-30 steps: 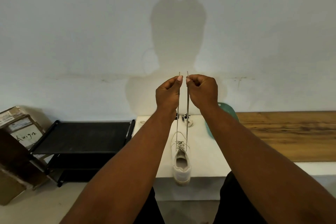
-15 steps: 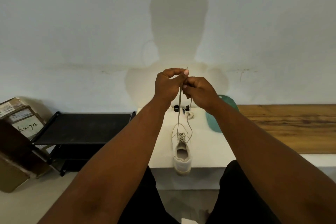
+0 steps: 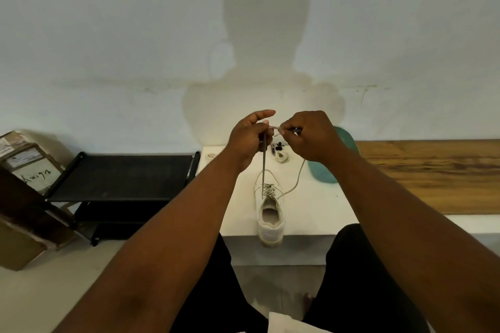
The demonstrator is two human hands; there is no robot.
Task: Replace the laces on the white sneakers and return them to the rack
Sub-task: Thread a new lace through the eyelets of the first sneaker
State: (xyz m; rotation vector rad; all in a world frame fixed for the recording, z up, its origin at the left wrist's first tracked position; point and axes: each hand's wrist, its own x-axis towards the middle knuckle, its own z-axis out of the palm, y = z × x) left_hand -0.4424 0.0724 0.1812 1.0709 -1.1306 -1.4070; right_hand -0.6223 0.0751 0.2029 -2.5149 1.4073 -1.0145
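- Biggest thing in my feed is the black shoe rack (image 3: pixel 121 176) out at 9 o'clock from the shoe. Top shelf has nothing on it that I can see, so I'd guess that's where the pair ends up.
- The white bench top (image 3: pixel 311 213) holds the work, with a wooden slab (image 3: pixel 433 173) running off at 3 o'clock and a cardboard box (image 3: pixel 24 165) leaning past the rack.
- A teal thing (image 3: pixel 324 173) peeks out behind the right wrist, can't tell what it is.
- The white sneaker (image 3: pixel 270 213) sits dead centre on the bench, heel toward me and hanging slightly over the near edge, toe at 12. Makes sense, the eyelets face up and both lace ends come straight at the hands.
- Left hand (image 3: pixel 249 138) is curled around one lace strand (image 3: pixel 263 167), pulled taut straight up from the eyelets, index finger sticking out.
- Right hand (image 3: pixel 311 135) is pinching the other lace end near the left fingertips; its strand (image 3: pixel 297 178) droops slack toward 2 o'clock. Looks to me like evening up or starting a knot.
- Small bits at 12 o'clock past the toe: something pale (image 3: pixel 282 156) and dark clips, too small to call.
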